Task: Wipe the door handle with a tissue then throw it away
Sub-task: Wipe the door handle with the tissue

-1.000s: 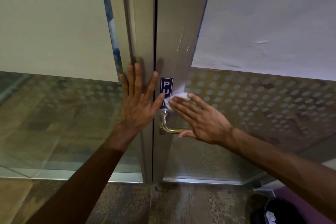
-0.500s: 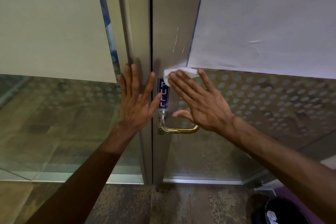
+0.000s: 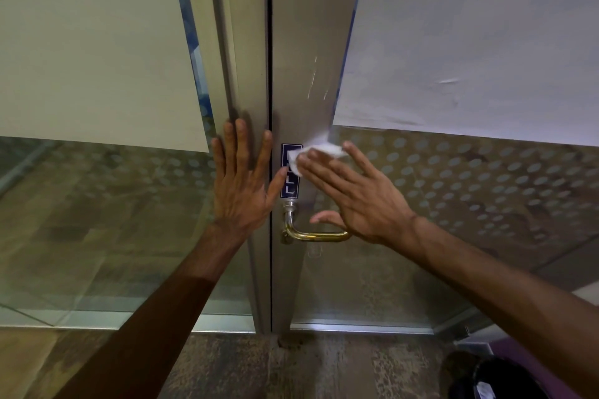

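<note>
A brass door handle point(image 3: 316, 235) sticks out from the metal door frame point(image 3: 308, 74), below a blue PULL sign point(image 3: 289, 185). My right hand point(image 3: 353, 194) lies flat, pressing a white tissue point(image 3: 316, 154) against the frame over the top of the sign, above the handle. The thumb hangs just over the handle bar. My left hand point(image 3: 241, 185) rests flat with fingers spread on the neighbouring frame point(image 3: 240, 58), left of the door gap.
Glass panels with white paper sheets point(image 3: 470, 36) flank the frame on both sides. A black bin point(image 3: 492, 379) with a bit of white litter stands on the floor at the bottom right. The speckled floor point(image 3: 291, 366) lies below the door.
My right hand slid the tissue up the frame from beside the handle, then came a little back down onto the sign. My left hand stayed pressed on the frame.
</note>
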`<action>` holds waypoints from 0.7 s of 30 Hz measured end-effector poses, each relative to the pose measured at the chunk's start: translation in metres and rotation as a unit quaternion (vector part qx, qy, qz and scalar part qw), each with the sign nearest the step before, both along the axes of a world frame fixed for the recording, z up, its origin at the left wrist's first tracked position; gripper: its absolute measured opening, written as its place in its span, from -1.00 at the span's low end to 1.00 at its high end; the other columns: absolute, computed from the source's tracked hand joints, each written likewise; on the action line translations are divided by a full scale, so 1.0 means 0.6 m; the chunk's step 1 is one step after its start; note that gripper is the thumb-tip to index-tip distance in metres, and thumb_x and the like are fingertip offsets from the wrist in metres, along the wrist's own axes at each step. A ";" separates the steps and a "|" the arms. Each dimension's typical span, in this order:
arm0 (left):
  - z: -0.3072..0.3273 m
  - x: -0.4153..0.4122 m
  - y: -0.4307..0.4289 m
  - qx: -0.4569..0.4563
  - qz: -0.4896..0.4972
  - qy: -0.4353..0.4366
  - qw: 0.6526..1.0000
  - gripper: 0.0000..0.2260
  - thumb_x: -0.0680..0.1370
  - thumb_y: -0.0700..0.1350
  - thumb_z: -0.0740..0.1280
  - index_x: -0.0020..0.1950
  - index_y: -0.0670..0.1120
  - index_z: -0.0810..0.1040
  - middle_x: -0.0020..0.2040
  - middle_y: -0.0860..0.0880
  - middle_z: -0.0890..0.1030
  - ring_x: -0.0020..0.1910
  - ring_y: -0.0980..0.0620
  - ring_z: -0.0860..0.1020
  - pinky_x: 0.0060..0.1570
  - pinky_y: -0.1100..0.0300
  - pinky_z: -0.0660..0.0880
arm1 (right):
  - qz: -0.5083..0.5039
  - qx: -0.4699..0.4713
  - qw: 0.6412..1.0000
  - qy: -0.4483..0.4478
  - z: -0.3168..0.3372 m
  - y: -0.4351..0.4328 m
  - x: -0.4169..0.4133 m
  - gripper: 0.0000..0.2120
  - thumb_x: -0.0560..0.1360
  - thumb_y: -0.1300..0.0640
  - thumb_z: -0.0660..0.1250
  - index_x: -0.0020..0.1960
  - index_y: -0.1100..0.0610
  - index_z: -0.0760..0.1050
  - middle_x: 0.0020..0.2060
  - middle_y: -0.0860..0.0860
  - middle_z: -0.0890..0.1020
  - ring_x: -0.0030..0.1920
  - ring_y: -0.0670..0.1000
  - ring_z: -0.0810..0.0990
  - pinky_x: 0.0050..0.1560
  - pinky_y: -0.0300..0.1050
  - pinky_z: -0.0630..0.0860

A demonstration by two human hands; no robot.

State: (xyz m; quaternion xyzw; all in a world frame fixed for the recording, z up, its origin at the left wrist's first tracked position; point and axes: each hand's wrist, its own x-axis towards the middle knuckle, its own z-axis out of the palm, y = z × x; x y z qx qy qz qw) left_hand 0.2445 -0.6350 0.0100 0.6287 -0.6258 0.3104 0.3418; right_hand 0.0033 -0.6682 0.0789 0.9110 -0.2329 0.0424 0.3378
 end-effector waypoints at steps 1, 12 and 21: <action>0.001 -0.001 0.001 0.004 0.003 0.004 1.000 -0.20 0.72 0.28 0.12 0.65 0.11 -0.44 0.60 0.00 -0.58 0.63 -0.05 -0.47 0.63 -0.11 -0.39 | 0.004 -0.004 1.000 -0.026 0.014 -0.002 0.005 -0.14 0.61 -0.45 -0.18 0.68 0.12 -0.13 0.67 0.06 -0.09 0.66 0.05 -0.14 0.61 0.18 -0.31; 0.011 -0.001 0.006 0.007 0.016 0.010 1.000 -0.14 0.70 0.29 0.16 0.62 0.15 -0.50 0.58 0.04 -0.61 0.62 -0.04 -0.51 0.61 -0.18 -0.41 | -0.001 0.133 0.988 0.078 -0.087 0.012 -0.012 -0.18 0.61 -0.42 -0.27 0.67 0.10 -0.20 0.65 0.04 -0.07 0.66 0.07 -0.11 0.61 0.23 -0.29; 0.007 0.004 0.002 -0.011 0.008 0.003 1.000 -0.20 0.71 0.29 0.13 0.64 0.16 -0.44 0.60 0.02 -0.58 0.64 -0.05 -0.47 0.61 -0.20 -0.39 | 0.024 0.008 0.999 -0.043 -0.002 -0.014 0.000 -0.20 0.63 -0.41 -0.20 0.68 0.09 -0.10 0.67 0.03 -0.07 0.66 0.03 -0.13 0.60 0.20 -0.30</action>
